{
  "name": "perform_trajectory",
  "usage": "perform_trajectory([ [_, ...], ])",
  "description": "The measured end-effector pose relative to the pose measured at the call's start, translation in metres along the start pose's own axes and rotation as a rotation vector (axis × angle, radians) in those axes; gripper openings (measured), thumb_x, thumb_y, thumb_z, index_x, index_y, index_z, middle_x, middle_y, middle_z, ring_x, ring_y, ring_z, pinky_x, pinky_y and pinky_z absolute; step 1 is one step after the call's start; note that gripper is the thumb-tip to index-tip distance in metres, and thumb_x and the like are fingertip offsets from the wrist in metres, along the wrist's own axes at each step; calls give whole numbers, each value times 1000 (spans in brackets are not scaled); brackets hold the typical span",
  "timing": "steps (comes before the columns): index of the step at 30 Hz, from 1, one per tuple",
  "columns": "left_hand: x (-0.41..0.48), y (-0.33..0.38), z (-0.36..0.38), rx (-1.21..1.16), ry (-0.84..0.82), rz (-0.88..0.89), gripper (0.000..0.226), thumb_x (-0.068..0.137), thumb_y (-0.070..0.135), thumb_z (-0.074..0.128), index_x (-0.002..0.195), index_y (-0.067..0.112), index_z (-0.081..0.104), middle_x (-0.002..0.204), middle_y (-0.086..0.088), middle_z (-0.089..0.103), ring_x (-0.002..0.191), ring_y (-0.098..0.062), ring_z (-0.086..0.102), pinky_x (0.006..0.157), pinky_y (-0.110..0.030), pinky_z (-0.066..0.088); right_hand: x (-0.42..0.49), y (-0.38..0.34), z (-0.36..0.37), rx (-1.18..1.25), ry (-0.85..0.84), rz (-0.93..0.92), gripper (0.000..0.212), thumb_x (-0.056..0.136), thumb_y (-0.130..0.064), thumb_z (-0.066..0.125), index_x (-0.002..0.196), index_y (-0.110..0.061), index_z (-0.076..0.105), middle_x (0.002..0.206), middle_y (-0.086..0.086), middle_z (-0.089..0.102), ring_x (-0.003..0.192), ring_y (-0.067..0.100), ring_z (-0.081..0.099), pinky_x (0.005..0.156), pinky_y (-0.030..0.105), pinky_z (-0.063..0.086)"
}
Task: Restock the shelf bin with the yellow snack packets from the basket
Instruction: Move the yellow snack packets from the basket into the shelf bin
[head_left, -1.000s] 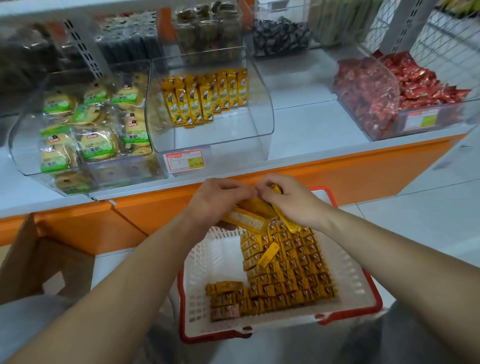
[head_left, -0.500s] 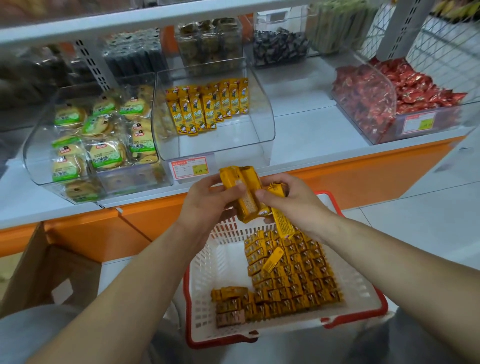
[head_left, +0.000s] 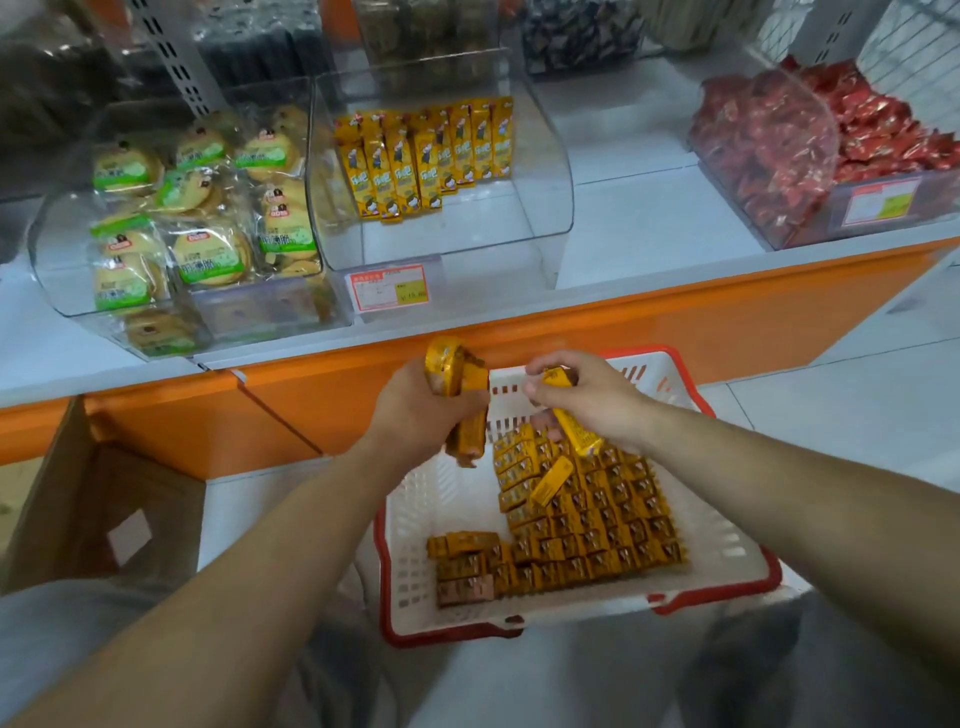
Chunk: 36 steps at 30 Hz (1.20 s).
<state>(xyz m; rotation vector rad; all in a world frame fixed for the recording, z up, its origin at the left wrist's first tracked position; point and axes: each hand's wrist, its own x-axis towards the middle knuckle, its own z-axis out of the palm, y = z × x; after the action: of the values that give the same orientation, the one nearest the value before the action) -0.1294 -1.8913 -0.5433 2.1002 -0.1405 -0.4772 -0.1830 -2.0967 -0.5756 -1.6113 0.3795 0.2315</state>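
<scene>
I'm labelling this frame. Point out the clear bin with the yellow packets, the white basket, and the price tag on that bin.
clear shelf bin (head_left: 545, 171), head view, right curved wall.
white basket (head_left: 727, 540), head view, bare right side wall.
price tag (head_left: 388, 287), head view, middle of the label.

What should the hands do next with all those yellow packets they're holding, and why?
Probably lift the left hand up to the clear shelf bin and set its bunch of yellow packets in front of the row already standing at the back. That hand looks full, the bin's front is bare, and the basket still holds plenty. The right hand holds another packet.
</scene>
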Motion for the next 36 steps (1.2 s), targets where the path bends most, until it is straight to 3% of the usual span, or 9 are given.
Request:
perform_trajectory([
  [2, -2, -26, 1, 246, -81, -89, 28, 81, 39, 83, 95, 30, 61, 83, 8, 69, 74, -12, 66, 59, -28, 52, 17, 38, -10, -266, 36, 23, 9, 94, -11, 66, 99, -18, 64, 103, 4, 68, 67, 27, 67, 53, 30, 52],
  [6, -10, -68, 4, 378, -250, -188, 54, 79, 49, 82, 124, 33, 58, 109, 6, 69, 99, -19, 67, 77, -34, 56, 48, 115, -19, -874, -150, 27, 21, 93, -16, 65, 111, -27, 66, 152, 2, 44, 135, 27, 48, 108, 34, 41],
  [10, -7, -81, -1, 303, -229, -193, 28, 78, 46, 84, 95, 42, 62, 89, 21, 68, 86, -2, 65, 61, -19, 44, 69, 154, -8, -1060, -278, 58, 50, 82, -30, 75, 128, -34, 57, 136, -1, 42, 110, 21, 54, 78, 30, 45],
  [13, -4, -78, 3, 229, -233, -208, 25, 78, 45, 83, 95, 42, 65, 79, 20, 72, 73, -2, 69, 54, -20, 51, 78, 169, -1, -1134, -334, 76, 58, 78, -25, 79, 130, -34, 55, 133, -3, 41, 102, 21, 53, 67, 27, 41],
  [18, -3, -70, 9, 137, -262, -189, 25, 80, 42, 83, 97, 39, 65, 75, 28, 71, 64, 6, 69, 42, -11, 47, 82, 178, -2, -1218, -354, 75, 48, 80, -27, 74, 124, -35, 58, 151, 1, 39, 130, 26, 48, 91, 37, 49],
  [23, -5, -66, 8, 138, -253, -203, 27, 80, 43, 83, 100, 37, 66, 78, 28, 72, 69, 6, 69, 51, -16, 51, 66, 179, -6, -1289, -302, -4, 38, 82, -35, 76, 118, -35, 62, 129, -4, 56, 109, 21, 58, 80, 36, 54],
  [28, -8, -50, 6, 111, -227, -215, 29, 80, 42, 84, 100, 33, 66, 77, 13, 75, 65, 0, 70, 46, -18, 50, 48, 136, -10, -823, -217, 60, 40, 82, -45, 77, 117, -27, 66, 123, -4, 61, 105, 20, 59, 82, 32, 46],
  [32, -13, -25, 3, -40, -145, -288, 26, 78, 36, 86, 94, 24, 71, 81, 1, 76, 57, -3, 70, 40, -18, 49, 23, 48, -13, -526, -82, -20, 27, 82, -44, 77, 97, -21, 74, 107, 1, 71, 94, 23, 68, 86, 35, 49],
  [36, -21, 8, -6, -318, -93, -248, 21, 82, 28, 84, 94, 13, 74, 86, -9, 79, 71, -26, 77, 55, -34, 60, -18, -38, -14, -225, -15, -83, 18, 90, -40, 68, 91, -23, 74, 91, -10, 73, 89, 5, 67, 81, 25, 49],
])
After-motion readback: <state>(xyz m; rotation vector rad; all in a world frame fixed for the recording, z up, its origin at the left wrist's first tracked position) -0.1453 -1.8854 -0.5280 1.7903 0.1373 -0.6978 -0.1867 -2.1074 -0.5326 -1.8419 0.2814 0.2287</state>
